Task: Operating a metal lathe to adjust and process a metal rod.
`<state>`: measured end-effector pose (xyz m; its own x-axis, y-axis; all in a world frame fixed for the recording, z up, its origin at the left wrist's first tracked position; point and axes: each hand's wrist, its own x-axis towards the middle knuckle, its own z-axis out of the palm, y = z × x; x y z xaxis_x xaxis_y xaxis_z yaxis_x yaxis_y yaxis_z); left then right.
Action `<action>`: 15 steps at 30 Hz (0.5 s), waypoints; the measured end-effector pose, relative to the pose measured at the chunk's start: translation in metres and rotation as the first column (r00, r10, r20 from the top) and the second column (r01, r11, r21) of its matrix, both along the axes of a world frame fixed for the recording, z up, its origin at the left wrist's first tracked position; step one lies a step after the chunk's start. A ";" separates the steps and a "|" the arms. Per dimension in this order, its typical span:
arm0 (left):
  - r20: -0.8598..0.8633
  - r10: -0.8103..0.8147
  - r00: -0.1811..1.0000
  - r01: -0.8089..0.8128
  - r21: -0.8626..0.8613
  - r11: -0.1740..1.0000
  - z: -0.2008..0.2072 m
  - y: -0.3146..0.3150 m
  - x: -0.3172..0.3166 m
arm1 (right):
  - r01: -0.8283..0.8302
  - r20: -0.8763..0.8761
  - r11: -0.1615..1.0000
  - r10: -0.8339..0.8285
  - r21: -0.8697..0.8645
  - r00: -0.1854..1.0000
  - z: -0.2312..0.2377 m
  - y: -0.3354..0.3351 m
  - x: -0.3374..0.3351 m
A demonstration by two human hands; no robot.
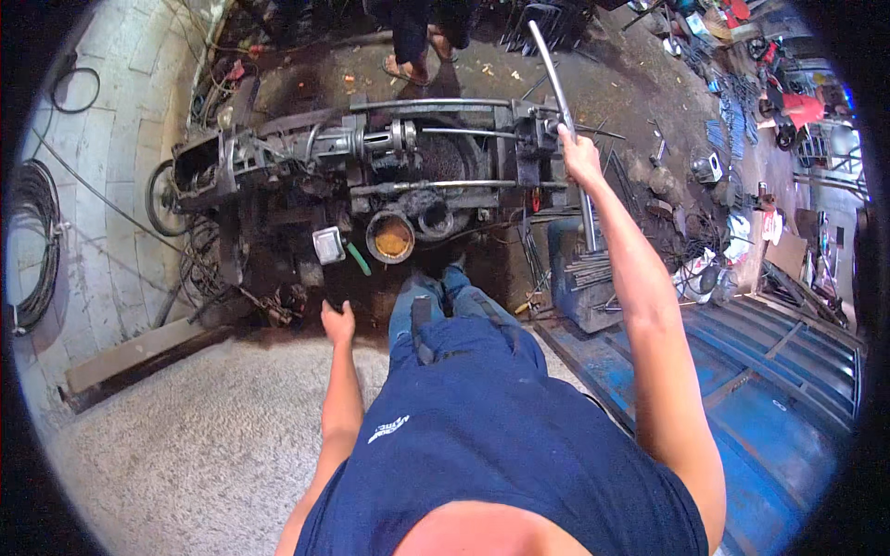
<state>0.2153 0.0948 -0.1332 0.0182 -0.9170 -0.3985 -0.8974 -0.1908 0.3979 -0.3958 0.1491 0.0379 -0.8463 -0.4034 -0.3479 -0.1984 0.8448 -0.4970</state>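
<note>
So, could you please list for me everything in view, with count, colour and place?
Machine: 1, dark grey and silver, across upper middle
Metal bar: 1, silver, at machine's right end
Pot with orange-brown contents: 1, greyish, below machine
Rectangular container: 1, whitish, left of pot
Tube: 1, green, between container and pot
Rods: several, grey, right of centre
Cable coil: 1, black, far left
Metal panel: 1, blue, lower right
Bystander's feet: 2, bare-toed, top
Small clutter: uncountable, mixed colours, upper right
Left hand: 1, bare, below container
Right hand: 1, bare, gripping metal bar
</note>
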 end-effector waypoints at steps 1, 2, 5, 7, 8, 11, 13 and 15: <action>0.004 0.017 1.000 -0.017 -0.120 0.993 0.004 0.000 0.020 | 0.002 0.028 1.000 -0.003 0.013 1.000 0.010 -0.002 0.003; 0.003 0.023 1.000 -0.022 -0.235 0.972 0.004 -0.007 0.033 | 0.015 0.027 1.000 -0.015 0.002 1.000 0.015 0.000 -0.001; -0.155 0.000 0.988 -0.060 -0.385 0.921 0.072 -0.047 0.002 | -0.013 -0.086 0.999 0.017 0.047 0.996 0.009 0.027 -0.025; -0.165 -0.144 0.976 0.039 -0.514 0.857 0.098 -0.076 -0.022 | 0.030 -0.050 0.999 -0.032 -0.039 0.998 0.015 0.037 -0.025; -0.175 -0.212 0.961 0.093 -0.519 0.850 0.129 -0.090 -0.058 | 0.066 -0.022 0.991 -0.069 -0.115 0.997 0.022 0.046 -0.024; -0.300 -0.543 0.784 0.278 -0.612 0.741 0.185 -0.123 -0.174 | 0.110 0.070 0.991 -0.105 -0.070 0.992 0.049 0.067 0.002; -0.260 -0.749 0.609 0.413 -0.702 0.580 0.211 -0.135 -0.272 | 0.071 -0.021 0.995 -0.069 0.069 0.997 0.046 0.080 0.026; -0.225 -0.917 0.328 0.484 -0.794 0.368 0.242 -0.142 -0.372 | 0.126 -0.085 0.981 -0.114 0.146 0.990 0.037 0.079 0.048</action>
<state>-0.1563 -0.0475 0.1091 -0.7610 -0.4147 0.4988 -0.0640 0.8132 0.5784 -0.3478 0.2277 0.0749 -0.9116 -0.2453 -0.3298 -0.1235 0.9288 -0.3493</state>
